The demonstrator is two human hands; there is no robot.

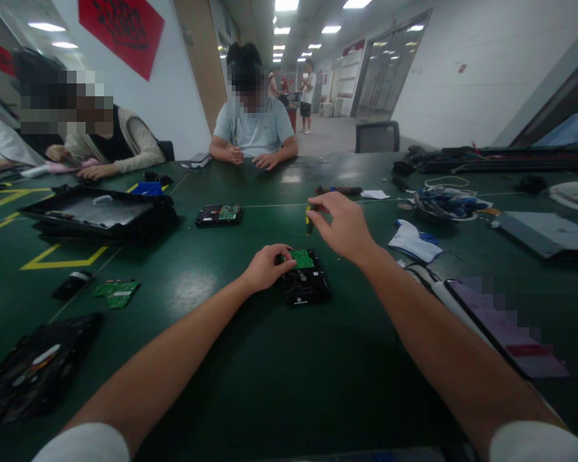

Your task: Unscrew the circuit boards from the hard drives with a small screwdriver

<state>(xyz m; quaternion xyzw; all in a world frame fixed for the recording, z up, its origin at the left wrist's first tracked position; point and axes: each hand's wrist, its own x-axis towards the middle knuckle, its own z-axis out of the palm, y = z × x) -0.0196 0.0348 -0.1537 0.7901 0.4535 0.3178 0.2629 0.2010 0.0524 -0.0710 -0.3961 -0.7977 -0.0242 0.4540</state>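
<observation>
A black hard drive (306,287) lies on the green table in front of me, its green circuit board (304,258) facing up at the far end. My left hand (268,266) grips the drive's left side, with fingers at the edge of the board. Above and to the right of the drive, my right hand (341,224) pinches a small yellow-and-black screwdriver (309,220) that hangs roughly upright. Its tip is too small to make out. A second hard drive (218,215) with its board showing lies farther off to the left.
At left are a black tray-like casing (101,208), a loose green circuit board (117,292) and a dark device (38,366). To the right lie a white glove (414,241), a phone (503,330) and a grey metal box (551,232). People sit across the table (212,385).
</observation>
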